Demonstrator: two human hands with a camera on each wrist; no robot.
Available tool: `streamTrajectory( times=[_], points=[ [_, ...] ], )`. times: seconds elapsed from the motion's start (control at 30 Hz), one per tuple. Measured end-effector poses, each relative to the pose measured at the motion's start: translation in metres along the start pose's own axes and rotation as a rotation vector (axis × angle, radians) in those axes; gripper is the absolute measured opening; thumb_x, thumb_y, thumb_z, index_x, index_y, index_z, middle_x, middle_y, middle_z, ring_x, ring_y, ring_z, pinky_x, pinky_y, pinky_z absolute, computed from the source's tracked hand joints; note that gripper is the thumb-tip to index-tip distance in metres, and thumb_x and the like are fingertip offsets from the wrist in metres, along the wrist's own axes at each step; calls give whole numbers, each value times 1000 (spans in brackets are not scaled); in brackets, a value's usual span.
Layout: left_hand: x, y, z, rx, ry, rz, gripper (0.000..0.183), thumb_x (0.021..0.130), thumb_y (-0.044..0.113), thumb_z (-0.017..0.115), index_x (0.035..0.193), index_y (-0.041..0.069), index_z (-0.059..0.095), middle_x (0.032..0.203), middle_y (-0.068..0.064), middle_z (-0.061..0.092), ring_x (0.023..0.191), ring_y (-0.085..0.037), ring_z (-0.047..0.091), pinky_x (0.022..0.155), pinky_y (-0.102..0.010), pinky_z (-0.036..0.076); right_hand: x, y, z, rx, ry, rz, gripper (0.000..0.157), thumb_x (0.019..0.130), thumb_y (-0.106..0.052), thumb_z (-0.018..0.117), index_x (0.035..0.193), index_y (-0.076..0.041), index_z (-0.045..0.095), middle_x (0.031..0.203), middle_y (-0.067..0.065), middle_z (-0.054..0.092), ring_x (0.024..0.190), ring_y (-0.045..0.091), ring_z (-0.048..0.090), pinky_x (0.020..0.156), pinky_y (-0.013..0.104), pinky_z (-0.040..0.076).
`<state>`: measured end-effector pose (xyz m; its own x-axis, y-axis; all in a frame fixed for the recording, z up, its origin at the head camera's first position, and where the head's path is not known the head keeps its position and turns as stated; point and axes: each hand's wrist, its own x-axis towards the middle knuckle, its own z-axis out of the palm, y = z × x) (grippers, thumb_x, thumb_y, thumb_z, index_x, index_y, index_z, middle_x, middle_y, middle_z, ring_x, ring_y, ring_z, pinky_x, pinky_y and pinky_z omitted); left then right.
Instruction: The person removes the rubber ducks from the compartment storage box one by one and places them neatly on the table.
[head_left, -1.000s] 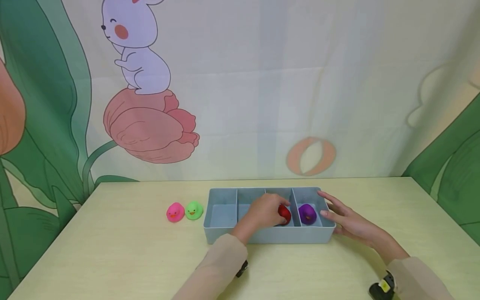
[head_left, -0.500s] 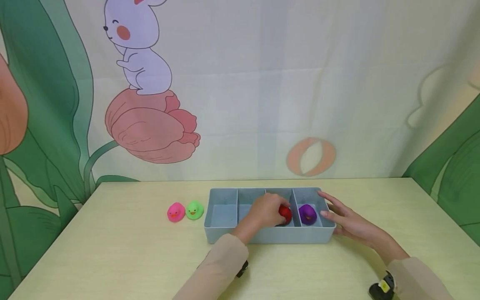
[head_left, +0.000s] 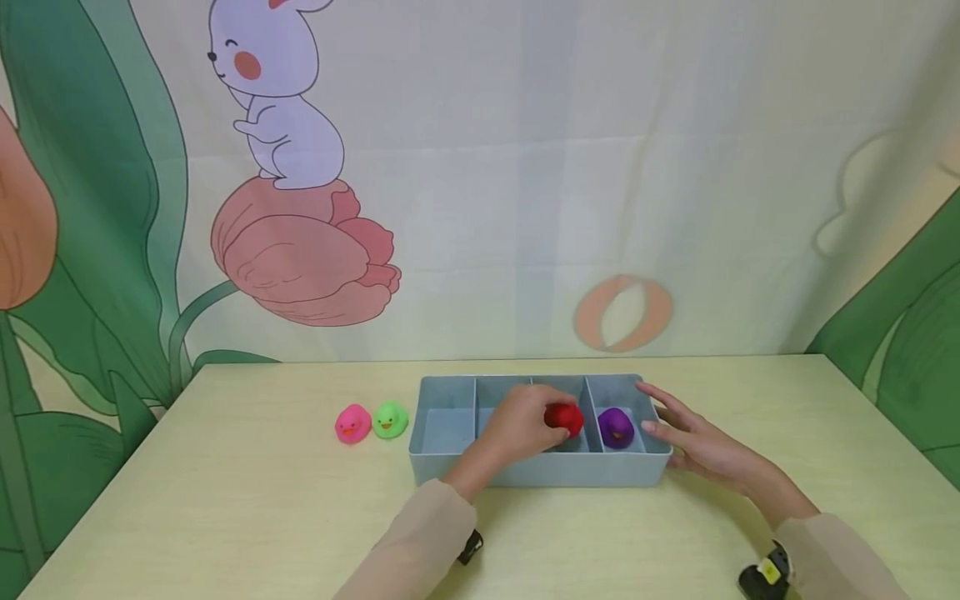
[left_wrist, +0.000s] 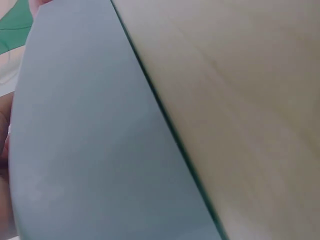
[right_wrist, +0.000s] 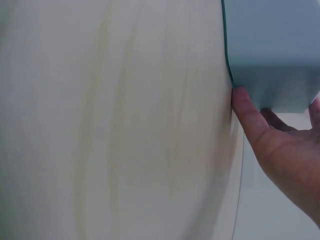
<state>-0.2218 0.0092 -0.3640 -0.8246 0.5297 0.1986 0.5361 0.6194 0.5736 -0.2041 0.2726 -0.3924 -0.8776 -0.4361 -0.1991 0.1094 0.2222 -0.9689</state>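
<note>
In the head view my left hand [head_left: 522,423] pinches a red rubber duck [head_left: 564,420] between thumb and fingers, over the third compartment from the left of a grey-blue divided box [head_left: 577,471]. Much of the duck is hidden by the hand. A purple rubber duck [head_left: 617,427] sits in the rightmost compartment. My right hand [head_left: 697,442] rests against the box's right end with its fingers extended. The right wrist view shows that hand [right_wrist: 285,150] with its fingertips at the box's end wall [right_wrist: 277,87].
A pink duck [head_left: 352,424] and a green duck [head_left: 390,420] stand side by side on the pale wooden table [head_left: 247,500], left of the box. Behind the table hangs a printed curtain [head_left: 465,208]. The box's front wall [left_wrist: 95,125] fills much of the left wrist view.
My left hand has shifted a little left with the red duck, which now sits slightly higher and further from the right divider. The right hand stays where it was.
</note>
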Motion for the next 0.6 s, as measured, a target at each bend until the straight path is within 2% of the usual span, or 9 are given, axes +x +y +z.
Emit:
streamTrajectory(
  times=[0.27,0.6],
  points=[
    [-11,5,-7,-70,72,25,38,79,12,70,116,7,63,109,-4,65,96,-16,57,69,-16,47,-1,-1,1,-16,-8,-3,67,97,-26,42,147,-22,-2,146,24,-22,132,48,-8,97,63,26],
    [-24,4,-23,-170,171,36,36,77,9,71,113,6,65,108,-5,65,99,-18,56,74,-21,48,-1,0,1,-7,-9,-12,67,97,-26,43,147,-22,-2,146,24,-22,132,49,-3,97,62,27]
  ],
)
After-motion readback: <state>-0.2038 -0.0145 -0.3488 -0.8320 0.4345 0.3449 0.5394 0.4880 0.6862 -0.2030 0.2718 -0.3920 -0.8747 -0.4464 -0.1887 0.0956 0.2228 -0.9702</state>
